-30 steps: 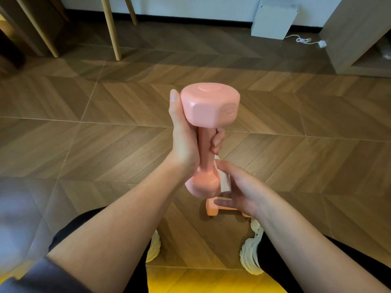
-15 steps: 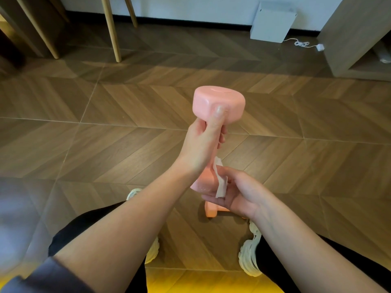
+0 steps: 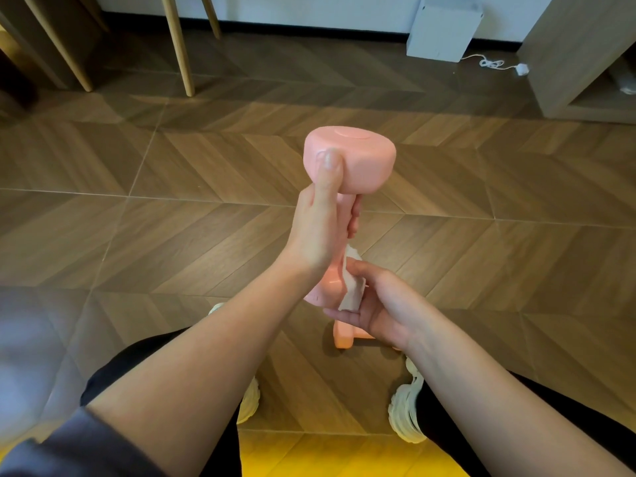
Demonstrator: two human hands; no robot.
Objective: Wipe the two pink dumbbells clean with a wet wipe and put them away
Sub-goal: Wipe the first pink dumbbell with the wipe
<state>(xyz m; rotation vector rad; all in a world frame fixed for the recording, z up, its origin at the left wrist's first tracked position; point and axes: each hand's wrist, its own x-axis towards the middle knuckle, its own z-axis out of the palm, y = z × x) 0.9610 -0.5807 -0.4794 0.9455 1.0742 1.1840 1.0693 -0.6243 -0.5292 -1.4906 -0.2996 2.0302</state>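
left hand grips upright dumbbell; right hand presses wipe.

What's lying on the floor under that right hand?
A second pink dumbbell lies on the wooden floor. Only one end and a bit of handle show; the right hand, holding a wet wipe, covers the rest.

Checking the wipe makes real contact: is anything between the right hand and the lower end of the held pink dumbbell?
Only the white wet wipe, pressed by the right hand against the upright pink dumbbell held by the left hand.
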